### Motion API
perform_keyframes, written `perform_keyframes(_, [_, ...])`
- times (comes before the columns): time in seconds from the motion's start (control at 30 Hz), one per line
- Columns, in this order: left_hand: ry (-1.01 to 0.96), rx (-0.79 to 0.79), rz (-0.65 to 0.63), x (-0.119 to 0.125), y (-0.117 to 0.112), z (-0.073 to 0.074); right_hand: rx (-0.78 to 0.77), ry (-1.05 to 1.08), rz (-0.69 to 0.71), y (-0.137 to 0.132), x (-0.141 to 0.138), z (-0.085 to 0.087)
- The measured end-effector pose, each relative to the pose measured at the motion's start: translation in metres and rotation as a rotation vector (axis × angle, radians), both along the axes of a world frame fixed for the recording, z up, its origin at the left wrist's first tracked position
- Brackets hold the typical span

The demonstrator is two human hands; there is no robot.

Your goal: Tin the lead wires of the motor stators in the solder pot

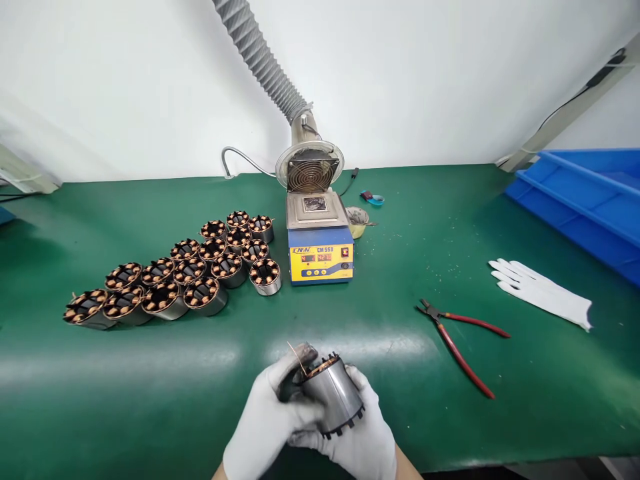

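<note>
A motor stator (pixel 334 395), a grey metal ring with black toothed insulation at both ends, is held tilted near the table's front edge. My right hand (pixel 369 427), in a white glove, is closed around its right side and underside. My left hand (pixel 270 407), also gloved, with darkened fingertips, grips its left side; thumb and fingers are bent at the upper end, slightly blurred. A thin copper wire (pixel 296 358) sticks up from that end beside my left fingers. The stator's inside is mostly hidden.
Several stators (pixel 163 298) stand in rows on the green table (pixel 380 380) at left. Behind is a blue and yellow solder pot (pixel 321 257) under a fume hose (pixel 265 60), with a small cup (pixel 357 223) alongside. Red-handled pliers (pixel 457 340), a white glove (pixel 543 293) and blue bins (pixel 585 200) lie right.
</note>
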State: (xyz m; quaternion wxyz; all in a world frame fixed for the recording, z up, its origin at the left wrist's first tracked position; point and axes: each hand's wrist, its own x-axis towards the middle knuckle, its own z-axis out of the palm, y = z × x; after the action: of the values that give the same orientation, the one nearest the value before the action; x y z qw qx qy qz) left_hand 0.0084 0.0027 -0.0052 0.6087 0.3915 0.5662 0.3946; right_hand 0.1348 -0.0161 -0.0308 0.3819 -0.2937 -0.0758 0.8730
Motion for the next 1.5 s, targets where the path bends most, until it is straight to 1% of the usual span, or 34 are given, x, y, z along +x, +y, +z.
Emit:
perform_keyframes(0.07, [-0.057,-0.063,0.168,0.004,0.011,0.001,0.014,0.105,0.003,0.000,0.000,0.000])
perform_keyframes(0.1, [-0.105,-0.057,0.247,0.004,0.018,0.001,0.015,0.152,-0.001,-0.001,-0.001,0.000])
perform_keyframes(0.17, [-0.215,0.027,0.411,0.002,0.028,-0.002,0.019,0.200,-0.008,-0.002,-0.001,-0.002])
perform_keyframes(0.2, [-0.277,0.070,0.469,-0.001,0.031,-0.003,0.021,0.201,-0.013,-0.003,-0.002,-0.003])
perform_keyframes(0.23, [-0.341,0.090,0.478,-0.003,0.032,-0.004,0.024,0.192,-0.027,-0.004,-0.002,-0.004])
perform_keyframes(0.27, [-0.385,0.078,0.424,-0.005,0.030,-0.003,0.023,0.178,-0.039,-0.004,-0.003,-0.005])
perform_keyframes(0.3, [-0.394,0.040,0.317,-0.006,0.028,-0.002,0.023,0.165,-0.048,-0.004,-0.004,-0.006])
perform_keyframes(0.33, [-0.376,-0.011,0.196,-0.005,0.024,0.000,0.026,0.148,-0.059,-0.003,-0.005,-0.006])
perform_keyframes(0.37, [-0.334,-0.058,0.109,-0.004,0.021,0.002,0.038,0.120,-0.068,-0.002,-0.005,-0.005])
perform_keyframes(0.4, [-0.280,-0.085,0.071,-0.003,0.019,0.004,0.072,0.079,-0.070,-0.001,-0.005,-0.004])
perform_keyframes(0.43, [-0.245,-0.082,0.103,-0.003,0.018,0.005,0.138,0.006,-0.063,-0.001,-0.004,-0.003])
perform_keyframes(0.47, [-0.247,-0.054,0.180,-0.003,0.020,0.006,0.221,-0.094,-0.056,0.000,-0.002,-0.002])
perform_keyframes(0.53, [-0.333,0.025,0.349,-0.010,0.025,0.004,0.365,-0.307,-0.044,-0.004,0.004,-0.004])
perform_keyframes(0.57, [-0.376,0.051,0.404,-0.016,0.028,0.002,0.416,-0.427,-0.037,-0.007,0.007,-0.007])
perform_keyframes(0.6, [-0.410,0.068,0.428,-0.023,0.030,-0.001,0.451,-0.555,-0.037,-0.012,0.009,-0.012])
perform_keyframes(0.63, [-0.432,0.080,0.407,-0.029,0.029,-0.005,0.474,-0.685,-0.043,-0.016,0.010,-0.018])
perform_keyframes(0.67, [-0.434,0.083,0.315,-0.035,0.027,-0.009,0.502,-0.810,-0.051,-0.021,0.009,-0.024])
perform_keyframes(0.73, [-0.413,0.076,0.020,-0.039,0.019,-0.015,0.612,-1.029,-0.078,-0.028,0.003,-0.039])
perform_keyframes(0.77, [-0.390,0.065,-0.137,-0.038,0.014,-0.016,0.687,-1.101,-0.107,-0.029,-0.002,-0.045])
perform_keyframes(0.8, [-0.354,0.050,-0.252,-0.034,0.010,-0.017,0.767,-1.163,-0.141,-0.029,-0.007,-0.050])
perform_keyframes(0.83, [-0.307,0.030,-0.294,-0.028,0.008,-0.016,0.842,-1.218,-0.176,-0.029,-0.012,-0.054])
perform_keyframes(0.87, [-0.260,0.013,-0.276,-0.020,0.008,-0.014,0.906,-1.266,-0.204,-0.028,-0.016,-0.057])
perform_keyframes(0.9, [-0.212,-0.004,-0.221,-0.013,0.009,-0.011,0.955,-1.305,-0.225,-0.027,-0.019,-0.058])
perform_keyframes(0.97, [-0.167,-0.033,-0.069,0.000,0.015,-0.005,1.015,-1.343,-0.248,-0.025,-0.021,-0.058])
perform_keyframes(1.0, [-0.185,-0.055,0.009,0.003,0.019,-0.003,1.034,-1.347,-0.256,-0.025,-0.021,-0.057])
perform_keyframes(1.07, [-0.315,-0.070,0.171,0.001,0.024,0.001,1.061,-1.372,-0.279,-0.027,-0.019,-0.056])
perform_keyframes(1.13, [-0.439,0.001,0.389,-0.010,0.024,0.004,1.060,-1.420,-0.306,-0.028,-0.017,-0.055])
perform_keyframes(1.17, [-0.453,0.047,0.462,-0.017,0.022,0.006,1.057,-1.437,-0.319,-0.027,-0.016,-0.055])
perform_keyframes(1.2, [-0.425,0.068,0.471,-0.023,0.020,0.007,1.061,-1.439,-0.332,-0.026,-0.016,-0.055])
perform_keyframes(1.23, [-0.361,0.050,0.412,-0.028,0.017,0.008,1.066,-1.424,-0.343,-0.024,-0.016,-0.054])
perform_keyframes(1.33, [-0.139,-0.101,0.077,-0.032,0.016,0.007,1.096,-1.353,-0.397,-0.018,-0.016,-0.051])
perform_keyframes(1.37, [-0.115,-0.107,0.030,-0.030,0.019,0.006,1.120,-1.349,-0.410,-0.016,-0.016,-0.049])
perform_keyframes(1.4, [-0.116,-0.082,0.030,-0.028,0.023,0.005,1.146,-1.357,-0.415,-0.016,-0.015,-0.048])
perform_keyframes(1.5, [-0.177,0.034,0.148,-0.028,0.037,0.005,1.188,-1.395,-0.376,-0.019,-0.013,-0.046])
